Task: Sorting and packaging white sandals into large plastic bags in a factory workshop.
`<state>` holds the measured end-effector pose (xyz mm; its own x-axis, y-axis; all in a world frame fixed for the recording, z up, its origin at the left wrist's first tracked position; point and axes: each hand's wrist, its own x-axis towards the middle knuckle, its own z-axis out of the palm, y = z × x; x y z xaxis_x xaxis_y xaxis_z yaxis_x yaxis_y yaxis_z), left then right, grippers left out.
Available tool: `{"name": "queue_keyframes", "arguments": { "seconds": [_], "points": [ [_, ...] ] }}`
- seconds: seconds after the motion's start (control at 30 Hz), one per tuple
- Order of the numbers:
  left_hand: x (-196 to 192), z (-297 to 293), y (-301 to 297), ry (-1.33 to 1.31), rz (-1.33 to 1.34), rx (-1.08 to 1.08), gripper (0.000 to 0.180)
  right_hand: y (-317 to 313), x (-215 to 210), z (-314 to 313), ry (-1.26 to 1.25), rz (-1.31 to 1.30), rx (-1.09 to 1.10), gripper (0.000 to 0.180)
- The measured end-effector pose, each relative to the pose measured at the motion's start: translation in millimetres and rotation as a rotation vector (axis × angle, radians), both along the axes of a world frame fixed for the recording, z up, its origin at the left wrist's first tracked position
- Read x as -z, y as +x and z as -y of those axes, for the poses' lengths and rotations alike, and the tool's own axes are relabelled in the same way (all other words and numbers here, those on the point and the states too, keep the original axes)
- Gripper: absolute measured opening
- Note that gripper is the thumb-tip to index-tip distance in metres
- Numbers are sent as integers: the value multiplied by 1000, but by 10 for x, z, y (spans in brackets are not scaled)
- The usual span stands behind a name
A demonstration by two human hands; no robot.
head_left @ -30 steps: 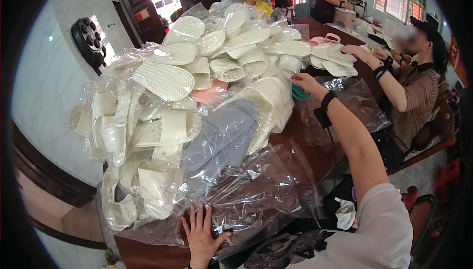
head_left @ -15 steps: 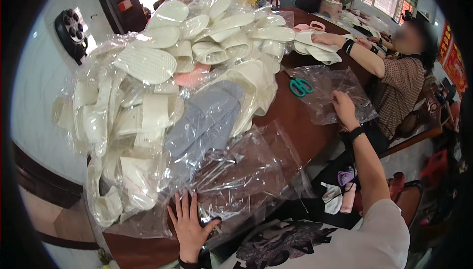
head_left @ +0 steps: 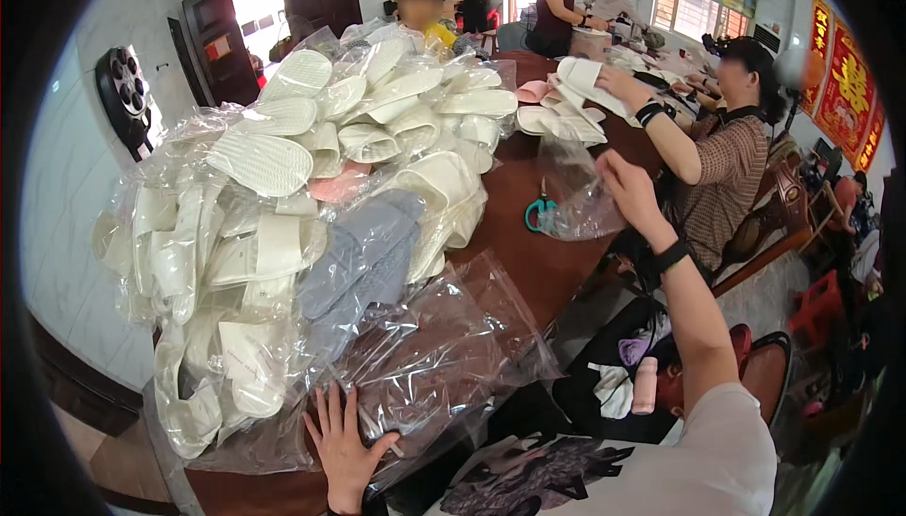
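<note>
My left hand (head_left: 347, 450) lies flat with spread fingers on a stack of clear plastic bags (head_left: 444, 337) at the near edge of the table. Over to the right, my right hand (head_left: 630, 193) pinches the edge of a single clear plastic bag (head_left: 578, 197), which hangs partly over the table. Teal-handled scissors (head_left: 541, 215) lie beside and partly behind that bag. Beyond my left hand rises a big heap of bagged white slippers (head_left: 260, 150), with a grey-blue pair (head_left: 363, 256) on its near side and a pink slipper (head_left: 342, 182) among them.
A co-worker (head_left: 731, 129) sits at the right, holding a white slipper (head_left: 579, 72) above more slippers. Other people stand or sit farther back along the brown table (head_left: 514, 171). A pink bottle (head_left: 645, 386) and a white cloth (head_left: 612, 389) are near my right side.
My right hand has raised the clear bag off the table by its edge. The co-worker has lifted a white slipper. My left hand stays pressed on the bags; the view has shifted.
</note>
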<state>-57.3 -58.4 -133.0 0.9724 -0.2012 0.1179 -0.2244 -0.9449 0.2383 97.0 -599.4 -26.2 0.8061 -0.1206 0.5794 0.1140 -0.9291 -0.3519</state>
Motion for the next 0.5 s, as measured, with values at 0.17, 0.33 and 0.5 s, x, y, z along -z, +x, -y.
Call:
{"name": "queue_keyframes", "arguments": {
  "seconds": [0.17,0.33,0.5],
  "points": [
    [25,19,14,-2,54,21,96,-29,-525,-251,-76,252,-116,13],
    [33,-35,45,-61,93,21,94,-237,-1001,-899,-95,323,-678,4],
    [-31,-56,97,-316,100,36,75,-670,-1318,-1452,-130,115,-1173,18]
  ]
}}
